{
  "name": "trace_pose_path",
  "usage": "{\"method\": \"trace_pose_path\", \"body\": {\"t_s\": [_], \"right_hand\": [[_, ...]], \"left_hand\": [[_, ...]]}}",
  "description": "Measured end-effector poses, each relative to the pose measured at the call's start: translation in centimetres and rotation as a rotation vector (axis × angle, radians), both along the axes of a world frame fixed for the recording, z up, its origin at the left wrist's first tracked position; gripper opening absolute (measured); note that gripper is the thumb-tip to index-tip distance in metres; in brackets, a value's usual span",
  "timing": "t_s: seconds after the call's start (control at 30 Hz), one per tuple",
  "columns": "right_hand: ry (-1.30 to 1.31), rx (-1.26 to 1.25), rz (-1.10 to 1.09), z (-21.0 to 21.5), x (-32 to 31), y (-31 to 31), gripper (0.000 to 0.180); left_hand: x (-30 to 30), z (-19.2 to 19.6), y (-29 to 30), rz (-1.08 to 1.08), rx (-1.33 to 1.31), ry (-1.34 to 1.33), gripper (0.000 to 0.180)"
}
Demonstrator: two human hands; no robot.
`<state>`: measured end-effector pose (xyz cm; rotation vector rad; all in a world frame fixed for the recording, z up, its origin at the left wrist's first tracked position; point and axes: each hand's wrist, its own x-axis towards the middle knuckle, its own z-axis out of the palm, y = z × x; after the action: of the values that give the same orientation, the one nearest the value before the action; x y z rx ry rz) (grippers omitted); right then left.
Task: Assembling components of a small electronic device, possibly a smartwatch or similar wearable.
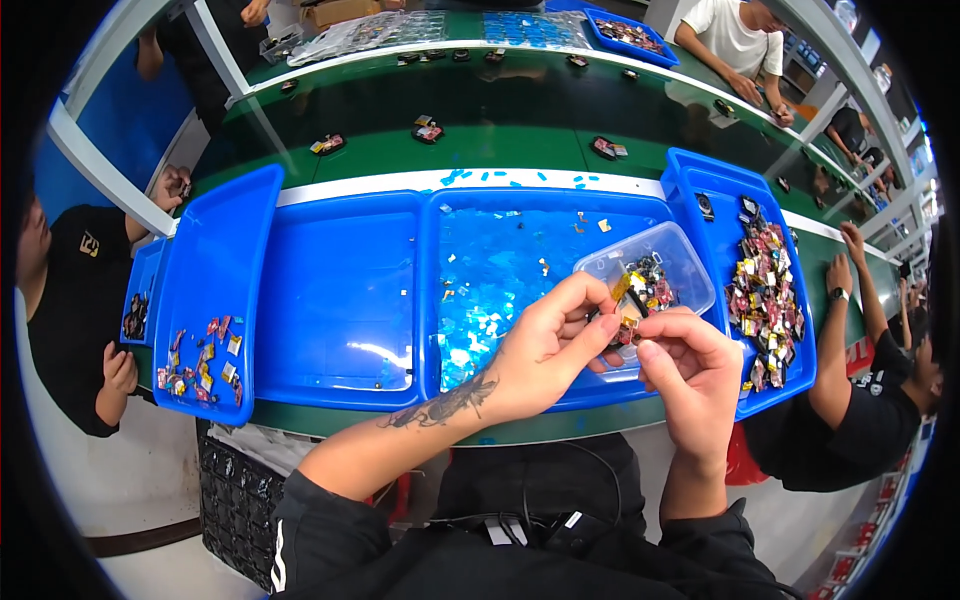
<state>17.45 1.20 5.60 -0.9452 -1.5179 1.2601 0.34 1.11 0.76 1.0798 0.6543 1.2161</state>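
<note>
My left hand (562, 352) pinches a small electronic part (622, 288) with a yellow flat piece and a black piece, above the near side of a clear plastic box (697, 262). Thumb and fingertips of my right hand (690, 368) close on the lower end of the same part, where the fingers hide much of it. Inside the box lies a heap of small black, red and yellow parts (655, 280). Under it, a blue tray (432, 300) holds many shiny blue film scraps (480, 335) and a few small bits.
Right of the box, a blue tray (715, 165) carries a pile of small battery-like parts (765, 290). To the left are a blue tray (335, 300) with few specks and a tilted blue tray (215, 260) with scattered parts. Beyond, a green conveyor (500, 110) bears several parts. Co-workers sit around.
</note>
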Motion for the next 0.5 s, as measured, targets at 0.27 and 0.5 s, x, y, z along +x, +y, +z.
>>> {"method": "trace_pose_path", "body": {"t_s": [0.27, 0.5], "right_hand": [[-0.206, 0.095, -0.061, 0.26, 0.45, -0.03, 0.010], [-0.134, -0.018, 0.023, 0.85, 0.93, 0.05, 0.008]], "left_hand": [[0.25, -0.10, -0.19, 0.054, 0.072, 0.041, 0.012], [0.02, 0.21, -0.28, 0.039, 0.130, 0.087, 0.011]]}}
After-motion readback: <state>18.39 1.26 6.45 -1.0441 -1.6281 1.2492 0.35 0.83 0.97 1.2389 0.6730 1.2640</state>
